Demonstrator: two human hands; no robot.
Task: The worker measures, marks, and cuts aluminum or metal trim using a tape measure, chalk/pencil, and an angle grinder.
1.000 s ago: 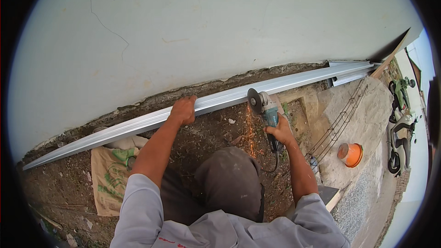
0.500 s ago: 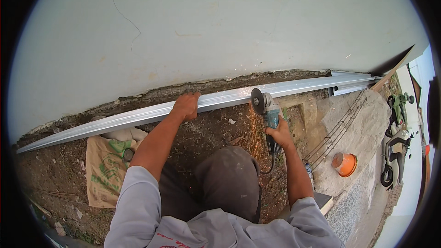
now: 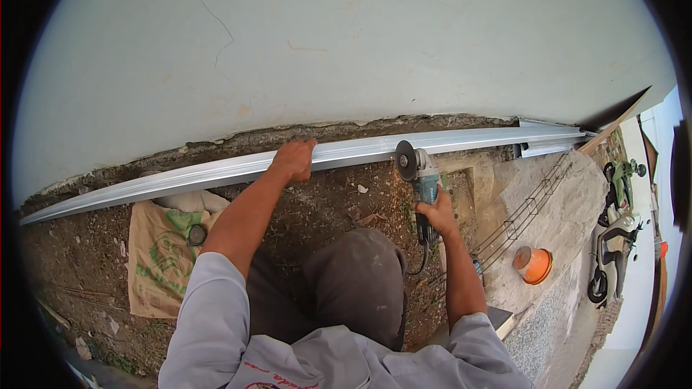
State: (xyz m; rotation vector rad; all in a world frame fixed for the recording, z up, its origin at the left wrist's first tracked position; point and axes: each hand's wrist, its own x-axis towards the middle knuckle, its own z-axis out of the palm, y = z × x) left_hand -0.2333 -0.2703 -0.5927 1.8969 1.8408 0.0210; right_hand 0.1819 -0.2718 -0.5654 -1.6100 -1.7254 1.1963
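A long silvery metal channel (image 3: 360, 149) stretches across in front of me, along the foot of the wall. My left hand (image 3: 293, 161) is closed over it left of the middle. In my right hand (image 3: 440, 215) is a teal and grey angle grinder (image 3: 427, 189), held upright by its body. Its dark cutting disc (image 3: 406, 161) stands at the channel's near edge, to the right of my left hand. Whether the disc touches the metal I cannot tell. A few faint sparks hang below the disc.
A pale wall (image 3: 432, 43) rises behind the channel. A tan sack (image 3: 155, 266) with a dark round object (image 3: 196, 235) lies left on the soil. To the right are a wire rebar frame (image 3: 532, 206), an orange bucket (image 3: 532, 266) and a parked scooter (image 3: 613, 248).
The bright spray of sparks from the disc has nearly died away. The view has shifted slightly. Both hands keep their holds on the channel and the angle grinder.
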